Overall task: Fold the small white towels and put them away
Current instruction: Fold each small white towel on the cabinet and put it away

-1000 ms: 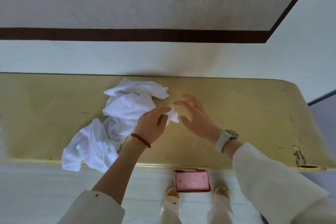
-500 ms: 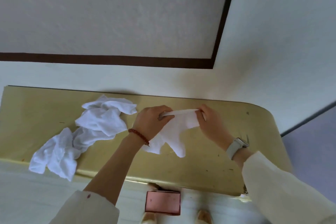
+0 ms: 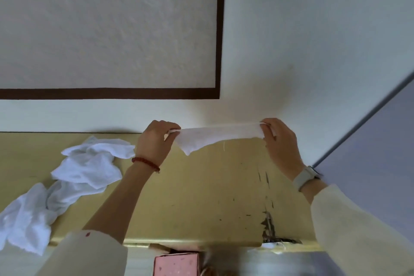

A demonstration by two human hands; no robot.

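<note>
A small white towel (image 3: 212, 138) is stretched in the air above the yellow table (image 3: 201, 197), near the wall. My left hand (image 3: 154, 143) pinches its left corner and my right hand (image 3: 280, 143) pinches its right corner. The cloth hangs down in a point toward the left. A crumpled heap of more white towels (image 3: 74, 177) lies on the left part of the table and droops over its front edge.
A pink box (image 3: 175, 264) sits on the floor below the table's front edge. The tabletop has chipped, scratched paint at the front right (image 3: 267, 224). A white wall with a dark-framed panel (image 3: 218, 51) stands right behind the table.
I picked one towel out of the heap, lifted it, and pulled my hands apart until it is stretched taut. The view shifted right and upward.
</note>
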